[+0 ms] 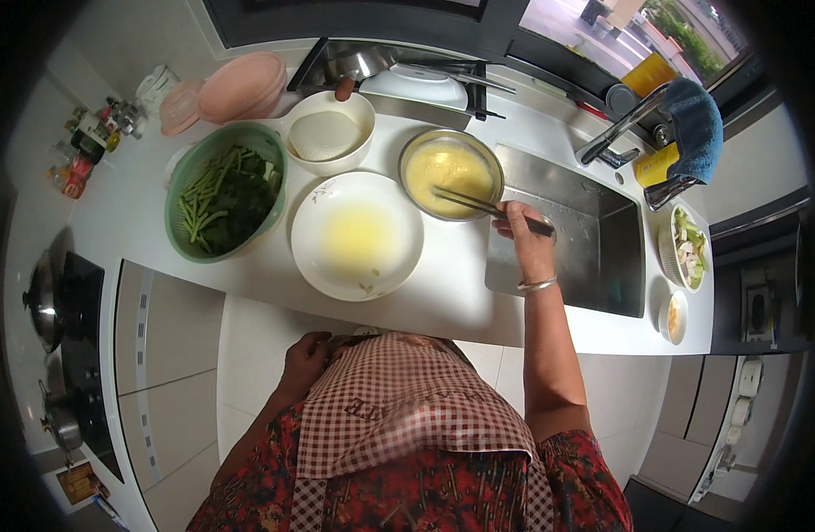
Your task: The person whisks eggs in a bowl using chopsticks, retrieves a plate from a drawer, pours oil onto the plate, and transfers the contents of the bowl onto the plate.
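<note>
My right hand (525, 238) grips a pair of dark chopsticks (470, 201), whose tips dip into yellow batter in a metal bowl (407, 189). That bowl stands at the sink's left edge. Left of it, a large white plate (314, 266) with a leaf pattern holds a shallow pale yellow liquid. My left hand (309, 352) rests low by the apron, below the counter's front edge; its fingers are partly curled, and whether it holds anything cannot be made out. A green colander (176, 233) with green beans and leafy greens stands left of the plate.
Behind the plate is a white pan (364, 146) with a brown-tipped handle. The steel sink (580, 266) and faucet (620, 130) are right. Beyond stand a basket of cut vegetables (670, 256) and a small bowl (666, 326). Pink baskets (241, 86) are back left; a cooktop (88, 332) is far left.
</note>
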`<action>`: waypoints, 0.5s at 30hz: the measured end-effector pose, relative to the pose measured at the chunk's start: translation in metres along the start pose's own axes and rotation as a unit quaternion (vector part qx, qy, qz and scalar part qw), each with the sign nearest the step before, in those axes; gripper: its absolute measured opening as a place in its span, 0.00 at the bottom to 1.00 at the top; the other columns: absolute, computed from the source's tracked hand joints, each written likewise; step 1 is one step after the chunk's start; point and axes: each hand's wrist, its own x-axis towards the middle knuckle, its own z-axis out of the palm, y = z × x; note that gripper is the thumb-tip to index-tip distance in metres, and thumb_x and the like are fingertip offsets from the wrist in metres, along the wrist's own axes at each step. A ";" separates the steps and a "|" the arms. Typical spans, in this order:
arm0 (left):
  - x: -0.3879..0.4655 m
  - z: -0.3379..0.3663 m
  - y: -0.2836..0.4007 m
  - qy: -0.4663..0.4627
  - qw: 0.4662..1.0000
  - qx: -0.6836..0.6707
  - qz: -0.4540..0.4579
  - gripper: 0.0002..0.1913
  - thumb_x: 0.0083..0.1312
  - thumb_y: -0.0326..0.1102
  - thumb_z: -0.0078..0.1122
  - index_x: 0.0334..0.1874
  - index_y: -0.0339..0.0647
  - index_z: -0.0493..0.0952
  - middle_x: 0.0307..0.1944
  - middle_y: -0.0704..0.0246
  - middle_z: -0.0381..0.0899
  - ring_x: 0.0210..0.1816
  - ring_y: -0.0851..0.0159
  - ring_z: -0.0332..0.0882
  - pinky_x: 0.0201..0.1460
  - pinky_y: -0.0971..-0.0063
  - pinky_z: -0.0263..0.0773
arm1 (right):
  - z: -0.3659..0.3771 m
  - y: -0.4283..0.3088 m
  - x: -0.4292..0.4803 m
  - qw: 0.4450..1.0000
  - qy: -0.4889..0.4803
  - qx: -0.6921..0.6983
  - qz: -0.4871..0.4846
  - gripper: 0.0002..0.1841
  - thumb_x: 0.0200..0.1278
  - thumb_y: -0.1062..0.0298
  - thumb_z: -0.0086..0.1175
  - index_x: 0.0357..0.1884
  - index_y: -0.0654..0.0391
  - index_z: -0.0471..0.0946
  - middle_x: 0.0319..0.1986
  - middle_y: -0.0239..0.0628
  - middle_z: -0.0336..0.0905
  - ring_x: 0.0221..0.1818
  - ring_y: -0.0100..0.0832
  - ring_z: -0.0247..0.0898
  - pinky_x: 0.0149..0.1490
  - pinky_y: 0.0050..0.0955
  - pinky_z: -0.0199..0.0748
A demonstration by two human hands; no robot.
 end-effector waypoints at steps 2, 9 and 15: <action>-0.001 -0.002 0.005 -0.008 1.000 0.000 -0.001 0.19 0.74 0.37 0.52 0.61 0.33 0.78 0.38 0.60 0.85 0.36 0.68 0.81 0.43 0.73 0.77 | 0.002 0.000 -0.001 0.999 0.031 0.015 -0.017 0.22 0.75 0.50 0.56 0.47 0.62 0.84 0.38 0.35 0.86 0.36 0.27 0.81 0.43 0.26 0.78; -0.001 -0.003 0.009 -0.019 0.999 -0.004 -0.032 0.19 0.74 0.36 0.52 0.61 0.33 0.77 0.38 0.60 0.85 0.37 0.67 0.81 0.44 0.73 0.77 | 0.004 -0.004 0.000 1.000 0.004 -0.025 -0.016 0.20 0.75 0.52 0.57 0.48 0.61 0.84 0.35 0.33 0.86 0.35 0.25 0.80 0.42 0.24 0.76; 0.000 -0.002 0.014 -0.010 1.000 0.019 -0.009 0.19 0.74 0.37 0.52 0.61 0.33 0.77 0.41 0.59 0.85 0.40 0.67 0.82 0.45 0.72 0.77 | 0.018 -0.011 0.014 0.995 0.041 -0.041 -0.085 0.20 0.74 0.51 0.59 0.47 0.61 0.84 0.33 0.33 0.84 0.34 0.23 0.79 0.42 0.24 0.76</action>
